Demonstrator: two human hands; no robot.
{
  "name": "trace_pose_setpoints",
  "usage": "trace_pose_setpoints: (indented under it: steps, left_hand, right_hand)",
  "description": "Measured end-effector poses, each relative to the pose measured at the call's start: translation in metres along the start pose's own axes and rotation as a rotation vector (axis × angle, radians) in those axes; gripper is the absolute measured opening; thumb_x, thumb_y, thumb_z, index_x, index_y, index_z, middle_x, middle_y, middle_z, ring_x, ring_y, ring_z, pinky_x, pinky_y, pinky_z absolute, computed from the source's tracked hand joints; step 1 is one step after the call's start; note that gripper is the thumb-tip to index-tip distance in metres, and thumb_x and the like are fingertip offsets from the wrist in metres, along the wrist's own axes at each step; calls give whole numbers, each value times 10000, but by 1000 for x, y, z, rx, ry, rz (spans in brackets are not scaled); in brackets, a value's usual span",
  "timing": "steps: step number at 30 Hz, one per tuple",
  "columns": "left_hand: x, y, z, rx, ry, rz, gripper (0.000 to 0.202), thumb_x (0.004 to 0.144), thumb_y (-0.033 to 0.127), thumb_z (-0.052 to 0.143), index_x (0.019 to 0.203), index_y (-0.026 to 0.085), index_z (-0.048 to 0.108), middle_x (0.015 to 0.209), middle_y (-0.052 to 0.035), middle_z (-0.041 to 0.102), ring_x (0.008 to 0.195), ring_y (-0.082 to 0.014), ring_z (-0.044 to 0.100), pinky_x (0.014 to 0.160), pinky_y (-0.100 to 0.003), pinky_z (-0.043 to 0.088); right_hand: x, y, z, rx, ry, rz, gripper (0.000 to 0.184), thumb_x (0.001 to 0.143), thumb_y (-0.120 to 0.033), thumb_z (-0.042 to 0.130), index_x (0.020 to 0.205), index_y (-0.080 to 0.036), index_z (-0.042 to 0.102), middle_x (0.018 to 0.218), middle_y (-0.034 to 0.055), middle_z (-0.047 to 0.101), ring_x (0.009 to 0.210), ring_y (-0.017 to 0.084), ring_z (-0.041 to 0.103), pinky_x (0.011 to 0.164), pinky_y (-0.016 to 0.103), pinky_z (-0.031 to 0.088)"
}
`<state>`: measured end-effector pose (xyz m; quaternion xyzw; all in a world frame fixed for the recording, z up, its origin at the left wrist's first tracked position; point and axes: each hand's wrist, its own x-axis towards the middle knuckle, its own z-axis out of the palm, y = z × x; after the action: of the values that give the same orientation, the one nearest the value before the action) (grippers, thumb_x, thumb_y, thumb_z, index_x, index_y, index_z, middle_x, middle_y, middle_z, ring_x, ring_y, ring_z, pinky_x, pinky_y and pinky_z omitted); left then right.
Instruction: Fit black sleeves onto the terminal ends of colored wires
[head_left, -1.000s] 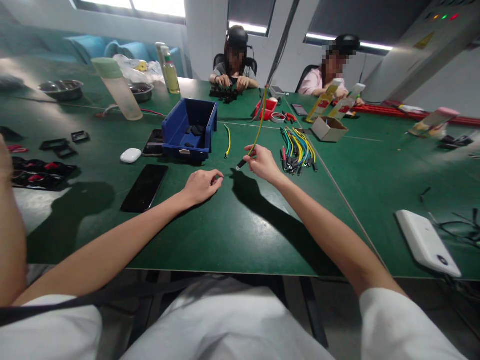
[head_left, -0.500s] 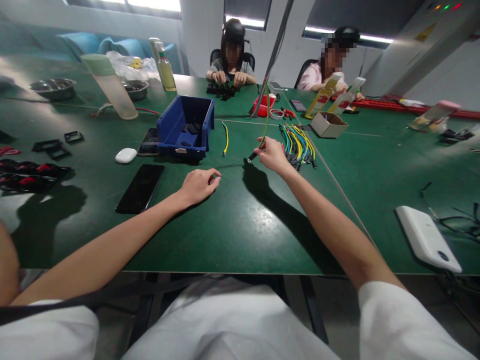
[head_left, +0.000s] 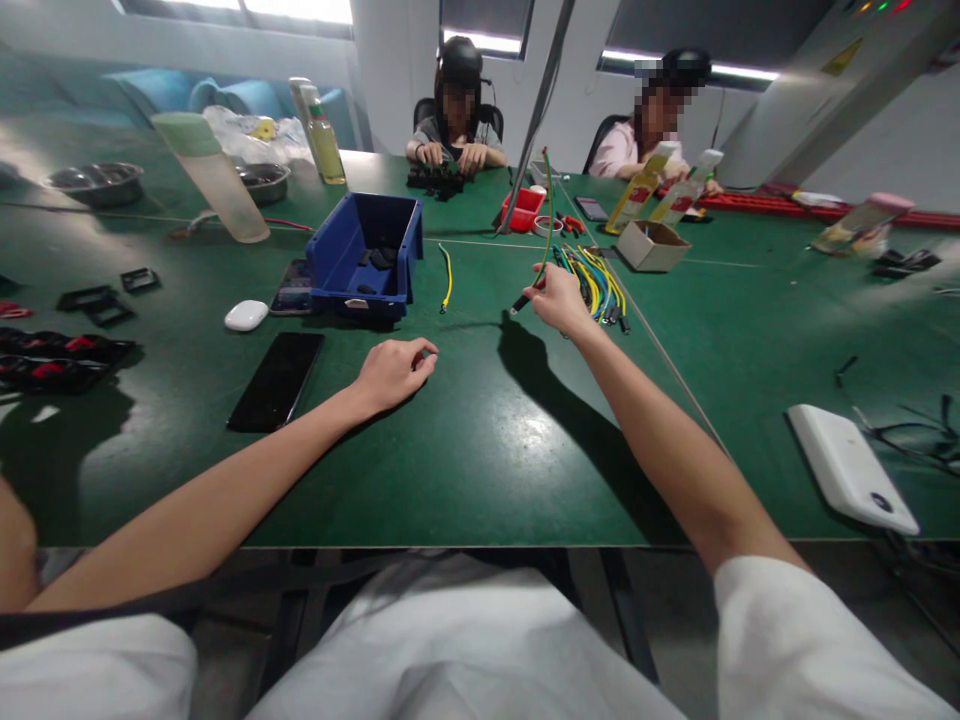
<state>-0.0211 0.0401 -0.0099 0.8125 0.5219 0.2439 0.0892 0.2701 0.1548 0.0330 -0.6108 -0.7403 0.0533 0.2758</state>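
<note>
My right hand (head_left: 561, 297) is raised over the table with its fingers pinched on a green-yellow wire (head_left: 550, 190). The wire's free length stands up above the fingers, and its black-sleeved end with a small metal tip points down to the left. Just behind and right of this hand lies a bundle of yellow, green and blue wires (head_left: 600, 285) with black ends. A single yellow wire (head_left: 448, 280) lies apart, left of the bundle. My left hand (head_left: 391, 376) rests on the table, its fingers loosely curled together, and nothing shows in it.
A blue bin (head_left: 360, 295) with black pieces stands beyond my left hand. Near it lie a black phone (head_left: 277, 382) and a white case (head_left: 246, 316). Farther back are a small cardboard box (head_left: 651, 248), bottles and two people. A white device (head_left: 851, 465) lies at right.
My right hand has moved slightly right, toward the bundle, with the wire still in its fingers. My left hand stays resting on the table. The whole view has shifted slightly.
</note>
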Motion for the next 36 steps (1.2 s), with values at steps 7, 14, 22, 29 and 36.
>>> trace_pose_setpoints:
  steps: [7,14,22,29,36]
  left_hand:
    - [0,0,0,2,1,-1,281,914,360,511,1004,189,714,733,-26,699,644,-170,621,613,-283,403]
    - [0,-1,0,1,-1,10,278,915,361,515,1007,188,711,725,-23,694,637,-165,616,605,-277,397]
    - [0,-2,1,11,1,6,268,914,355,523,1010,194,715,719,-17,690,636,-167,620,592,-277,392]
    - [-1,-1,1,8,-2,3,267,914,355,525,1009,194,716,725,-20,693,641,-171,623,599,-280,400]
    - [-1,1,-1,9,-8,-2,268,910,355,523,1007,197,717,719,-17,690,633,-168,615,592,-276,386]
  right_hand:
    - [4,9,-7,-64,10,51,439,827,-200,561,1255,-107,578,1031,165,700,1040,348,641,919,440,482]
    - [5,17,-11,-109,24,104,281,818,-203,588,1087,-136,634,981,150,699,992,346,650,876,435,502]
    - [5,30,-13,-136,4,162,281,826,-207,574,1091,-130,626,1010,175,700,1001,353,646,863,425,490]
    - [9,38,-9,-148,-7,220,254,827,-206,584,1056,-112,641,972,179,697,1010,350,647,886,421,483]
    - [8,45,-6,-69,-53,286,241,803,-154,592,1032,-115,657,810,142,705,855,306,688,808,379,510]
